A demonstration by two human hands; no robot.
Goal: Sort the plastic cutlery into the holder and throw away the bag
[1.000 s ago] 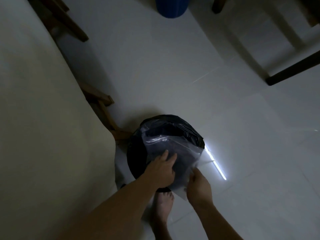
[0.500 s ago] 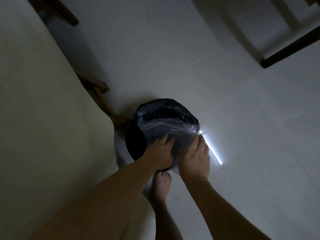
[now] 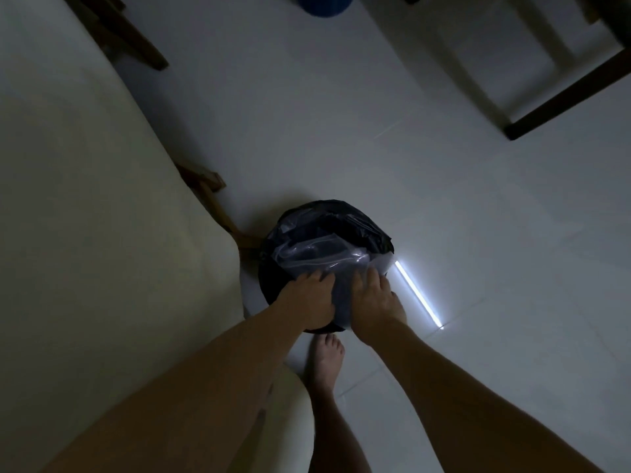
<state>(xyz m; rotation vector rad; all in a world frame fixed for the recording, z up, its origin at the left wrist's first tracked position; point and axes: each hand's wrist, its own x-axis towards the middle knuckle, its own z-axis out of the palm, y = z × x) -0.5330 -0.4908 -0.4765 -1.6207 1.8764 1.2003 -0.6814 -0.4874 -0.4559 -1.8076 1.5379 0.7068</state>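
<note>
The clear plastic bag [image 3: 317, 257] lies crumpled across the mouth of the round bin [image 3: 269, 288], which is lined with a black bin liner [image 3: 358, 230]. The bag covers the near half of the bin's opening, and its far edge curls up over the dark hollow of the liner. Its right corner hangs past the bin's rim on the right side.

Both hands lie on the near part of the bag, above the bin's near rim. The left hand [image 3: 307, 302] lies palm down on the bag's left portion, its fingers [image 3: 317, 278] fairly straight and spread, pointing toward the bin's centre; the bag extends beyond the fingertips and shows between the two hands. The right hand [image 3: 375, 302] lies palm down on the bag's right portion, its fingers [image 3: 370, 276] also extended and pressed onto the plastic, not curled round it. A strip of bag hangs down the bin's near side between the wrists.

A bare foot [image 3: 326, 360] stands on the pale tiled floor [image 3: 478, 233] just near of the bin. A bright streak of light [image 3: 418, 293] runs on the floor from the bin's right side. A cream cushioned surface [image 3: 85, 233] lies left of the bin, with brown wooden legs [image 3: 211, 189] between them. Well beyond the bin are a blue object [image 3: 324, 3] and, to the right, a dark wooden furniture frame [image 3: 563, 97].
</note>
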